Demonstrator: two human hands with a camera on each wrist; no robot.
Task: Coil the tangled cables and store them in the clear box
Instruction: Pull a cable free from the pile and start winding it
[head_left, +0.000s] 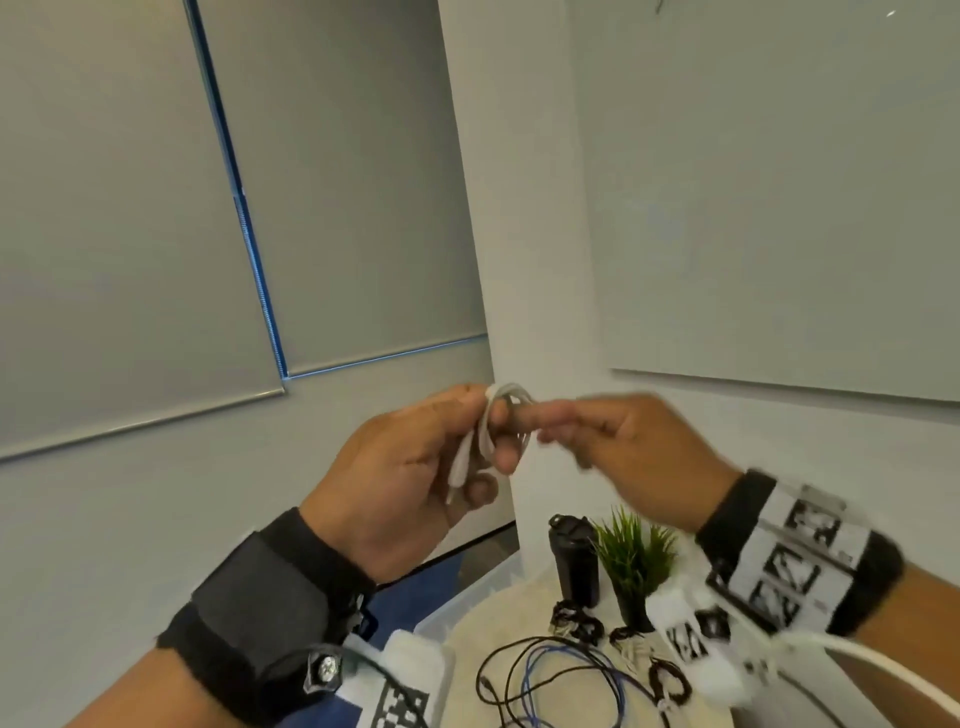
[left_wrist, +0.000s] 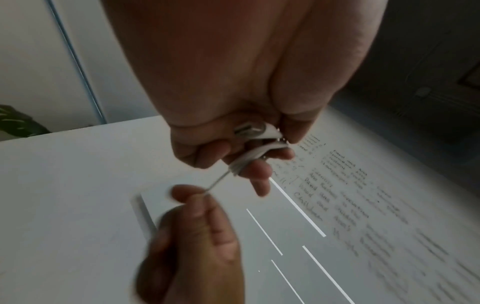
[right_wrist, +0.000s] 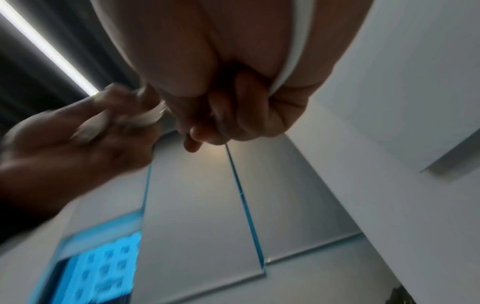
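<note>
Head view shows my left hand raised in front of the wall, its fingers curled round a small coil of white cable, with one plug end hanging down across my palm. My right hand meets it from the other side, blurred, fingers bent and pinching at the coil's edge. Seen from the left wrist, the coil sits between my left thumb and fingers, and a thin strand runs from it, taut, to my right fingertips, which pinch its end. Right wrist view is too blurred to add more than the white loops in my left hand.

Below my hands, on the round table, a black cable and a blue cable lie loose and overlapping. Near them lie several small dark bundled cables. Behind those stand a black bottle and a small potted plant, just beside each other. I cannot make out the clear box for certain.
</note>
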